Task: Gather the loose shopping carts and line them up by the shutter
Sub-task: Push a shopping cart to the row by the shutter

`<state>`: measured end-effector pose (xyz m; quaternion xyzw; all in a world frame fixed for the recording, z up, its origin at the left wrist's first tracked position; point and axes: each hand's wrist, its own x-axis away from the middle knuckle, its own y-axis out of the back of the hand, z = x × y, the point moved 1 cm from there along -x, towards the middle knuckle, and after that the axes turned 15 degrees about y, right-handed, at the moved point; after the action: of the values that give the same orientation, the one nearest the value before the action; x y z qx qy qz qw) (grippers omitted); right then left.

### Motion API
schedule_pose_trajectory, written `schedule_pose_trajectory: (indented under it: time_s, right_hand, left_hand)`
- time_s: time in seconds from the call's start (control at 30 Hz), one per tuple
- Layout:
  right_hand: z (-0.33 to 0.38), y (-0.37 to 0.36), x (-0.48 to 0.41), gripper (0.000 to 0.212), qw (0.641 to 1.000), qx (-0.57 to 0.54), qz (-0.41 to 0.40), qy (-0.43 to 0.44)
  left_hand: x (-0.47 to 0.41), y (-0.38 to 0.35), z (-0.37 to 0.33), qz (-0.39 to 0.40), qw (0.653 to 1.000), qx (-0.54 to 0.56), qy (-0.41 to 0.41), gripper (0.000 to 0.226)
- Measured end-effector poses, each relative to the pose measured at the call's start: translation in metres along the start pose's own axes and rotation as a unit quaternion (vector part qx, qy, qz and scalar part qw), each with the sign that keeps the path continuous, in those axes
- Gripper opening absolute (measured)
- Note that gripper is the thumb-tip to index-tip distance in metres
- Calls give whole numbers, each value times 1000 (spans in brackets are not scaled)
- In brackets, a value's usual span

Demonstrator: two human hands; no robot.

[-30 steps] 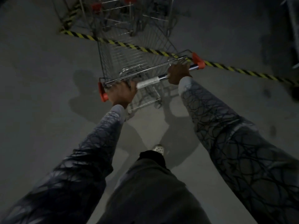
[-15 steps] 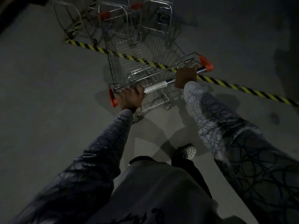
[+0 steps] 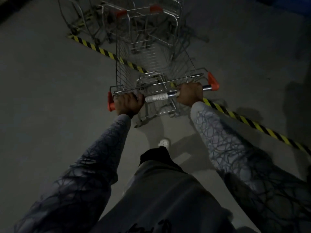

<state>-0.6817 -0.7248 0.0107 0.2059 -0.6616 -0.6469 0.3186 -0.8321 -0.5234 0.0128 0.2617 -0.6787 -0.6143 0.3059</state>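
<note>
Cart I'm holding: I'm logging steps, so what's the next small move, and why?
Probably push the cart straight ahead into the parked cart: the left hand and right hand both grip its handle, and its nose points at that cart across the striped tape.

The near cart (image 3: 151,61) is a wire basket on a chrome frame, upright, nose pointing away; its handle (image 3: 158,98) lies crosswise, orange caps at both ends, white label mid-bar; the left hand (image 3: 128,104) and right hand (image 3: 190,94) grip it; it straddles the striped tape (image 3: 101,49). Ahead stand the parked carts (image 3: 138,10) — same wire build, orange caps, upright, packed close; contact with the near cart is unclear.
</note>
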Motion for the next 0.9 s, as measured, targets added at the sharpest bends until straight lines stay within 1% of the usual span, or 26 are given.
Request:
schedule_pose_trajectory:
  time_s: [0.03, 0.1, 0.13, 0.2, 0.27, 0.37, 0.43, 0.5, 0.57, 0.63, 0.73, 0.8, 0.9]
  right_hand:
    - [-12, -2, 0, 35, 1000, 5, -11, -1]
    - [-37, -4, -2, 34, 1000, 14, -27, -3]
    - [-48, -5, -3, 33, 999, 14, -30, -3]
    - [-69, -7, -7, 31, 999, 15, -44, -7]
    - [-92, -8, -12, 28, 998, 5, -63, -18]
    - [-129, -14, -23, 23, 994, -6, -112, -6]
    - [-157, -16, -34, 25, 989, -8, -148, 10]
    - [-185, -16, -48, 27, 986, -4, -168, 10]
    - [-210, -12, -64, 29, 986, 0, -165, -15]
    - [-240, -7, -79, 39, 988, -1, -145, -46]
    - [-294, 1, -98, 49, 989, -5, -124, -77]
    - [-330, 9, -111, 44, 989, -5, -119, -89]
    - [-380, 19, -135, 26, 992, 1, -86, -92]
  left_hand:
    - [-2, 0, -13, -19, 1000, 7, -6, 45]
    - [-12, -7, -36, -98, 994, -9, -50, 33]
    - [-19, -13, -46, -113, 991, -22, -63, 34]
    - [-37, -23, -68, -103, 991, -18, -82, 44]
    - [-58, -29, -94, -104, 991, 9, -85, 45]
    - [-97, -37, -134, -132, 986, 32, -99, 48]
    - [-120, -36, -163, -137, 984, 33, -109, 49]
    - [-139, -33, -194, -142, 980, 71, -117, 49]
    - [-154, -27, -228, -133, 976, 125, -119, 53]
    - [-171, -30, -262, -109, 975, 149, -122, 56]
    - [-194, -42, -310, -99, 978, 102, -150, 54]
    - [-202, -44, -345, -107, 974, 93, -178, 52]
    - [-208, -37, -395, -168, 954, 110, -222, 45]
